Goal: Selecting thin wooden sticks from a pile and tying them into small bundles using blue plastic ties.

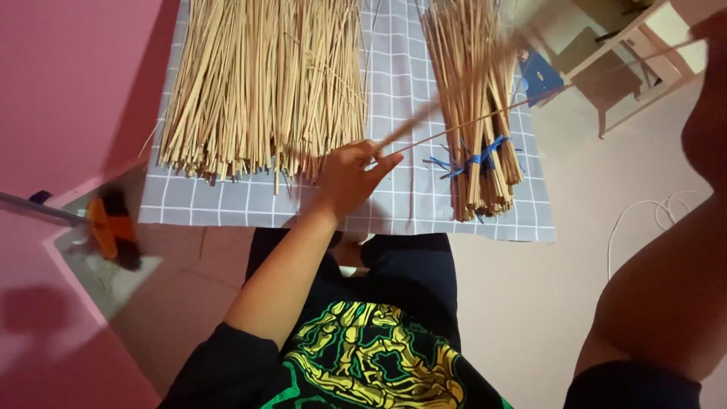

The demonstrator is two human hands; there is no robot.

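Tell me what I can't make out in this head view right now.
- Right hand: cut off by the frame's right edge; grip unreadable.
- Thin sticks pinched by the left hand: far ends motion-blurred, count unclear.
- Loose stick pile and tied bundle: tops cut by the upper edge.
- Orange tool: blurred, kind unclear.

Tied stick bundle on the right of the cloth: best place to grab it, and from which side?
Grip the tied bundle at its blue tie, probably from above with fingers across it: the binding keeps the sticks together there, while the near ends look uneven. The left hand already pinches loose sticks.
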